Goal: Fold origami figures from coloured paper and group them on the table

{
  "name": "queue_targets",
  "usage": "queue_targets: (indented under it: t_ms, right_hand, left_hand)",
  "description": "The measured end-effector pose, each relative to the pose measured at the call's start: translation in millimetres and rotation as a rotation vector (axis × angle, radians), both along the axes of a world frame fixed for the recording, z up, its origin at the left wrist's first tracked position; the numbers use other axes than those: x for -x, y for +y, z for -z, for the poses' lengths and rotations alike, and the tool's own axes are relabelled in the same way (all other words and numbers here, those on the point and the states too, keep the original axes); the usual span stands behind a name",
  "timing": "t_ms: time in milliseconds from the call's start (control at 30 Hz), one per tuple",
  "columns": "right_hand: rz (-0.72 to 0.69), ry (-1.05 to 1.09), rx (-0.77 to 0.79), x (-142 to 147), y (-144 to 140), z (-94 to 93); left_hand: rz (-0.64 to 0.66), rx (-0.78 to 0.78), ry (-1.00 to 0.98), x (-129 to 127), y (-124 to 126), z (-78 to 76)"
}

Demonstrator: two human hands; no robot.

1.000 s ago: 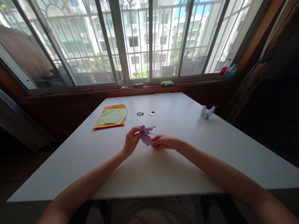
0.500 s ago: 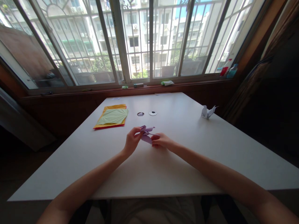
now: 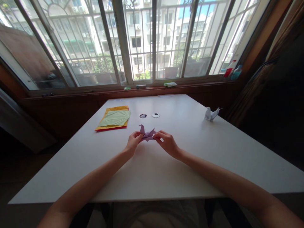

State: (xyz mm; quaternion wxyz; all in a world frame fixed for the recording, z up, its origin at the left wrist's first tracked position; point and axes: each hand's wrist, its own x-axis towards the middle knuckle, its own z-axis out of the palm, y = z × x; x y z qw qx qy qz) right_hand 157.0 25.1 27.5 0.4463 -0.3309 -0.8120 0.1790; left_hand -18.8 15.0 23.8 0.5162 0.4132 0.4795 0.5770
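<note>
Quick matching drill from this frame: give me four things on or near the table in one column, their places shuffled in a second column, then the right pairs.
Things:
1. purple paper figure
2. white paper figure
3. stack of coloured sheets
4. red-capped bottle

Places:
A. on the window sill at the far right
B. flat on the table, far left part
C. held between the left hand and the right hand
D. standing alone near the table's right edge

Pairs: 1-C, 2-D, 3-B, 4-A
</note>
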Motion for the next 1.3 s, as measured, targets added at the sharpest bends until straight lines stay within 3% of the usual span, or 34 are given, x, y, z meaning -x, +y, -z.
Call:
queue_targets:
  t_ms: [300,667,1067,1300]
  right_hand:
    - [-0.101,-0.062,-0.150,-8.5,5.6,0.6]
    - [-0.090,-0.135,-0.333,-11.3,6.3,5.5]
    - [-0.068,-0.038,-0.277,-8.6,4.5,6.8]
    - [-0.008,0.102,-0.181,-7.7,0.2,0.4]
  left_hand:
    - [0.161,0.173,-0.115,4.3,4.9,5.3]
    - [0.208,0.205,-0.128,6.6,7.4,4.2]
    - [0.236,0.170,-0.138,6.2,7.9,6.8]
    - [0.183,0.152,-0.213,3.0,5.7,3.8]
